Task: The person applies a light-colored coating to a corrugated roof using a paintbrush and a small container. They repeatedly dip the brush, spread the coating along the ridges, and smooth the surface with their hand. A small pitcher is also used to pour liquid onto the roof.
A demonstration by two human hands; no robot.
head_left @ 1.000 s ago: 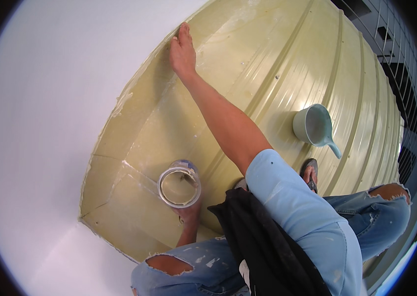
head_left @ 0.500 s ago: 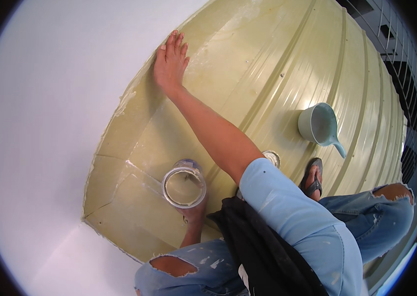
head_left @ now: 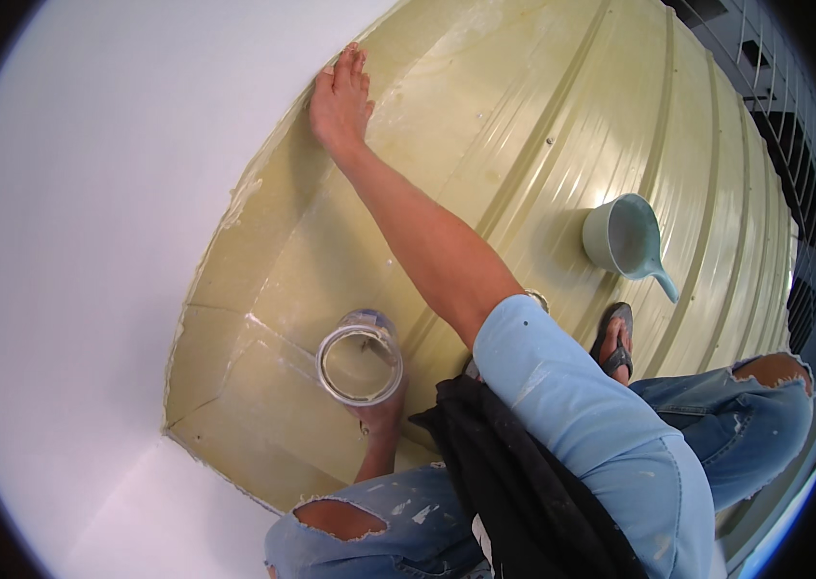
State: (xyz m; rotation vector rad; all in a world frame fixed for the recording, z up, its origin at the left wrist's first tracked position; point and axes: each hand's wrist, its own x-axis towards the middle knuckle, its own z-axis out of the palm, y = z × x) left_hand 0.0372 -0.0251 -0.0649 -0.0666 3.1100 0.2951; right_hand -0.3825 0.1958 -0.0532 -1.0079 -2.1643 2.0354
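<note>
My left hand grips an open metal can from beneath and its near side, tilted so its mouth faces up at me. Its inside looks pale, and how full it is I cannot tell. With the arm stretched far forward, my right hand lies against the raised yellowish flashing, where it meets the white wall. The right fingers are extended along that seam; whether something small is under them is hidden. Rough whitish smears run along the flashing's upper edge.
A pale blue-green dipper lies on its side on the ribbed metal roof. A whitish round container is mostly covered by my right arm. My sandalled foot stands near it. White metal bars edge the far right.
My right hand has slid a little farther forward along the seam, and my right arm has followed. The can and my left hand stay in place.
</note>
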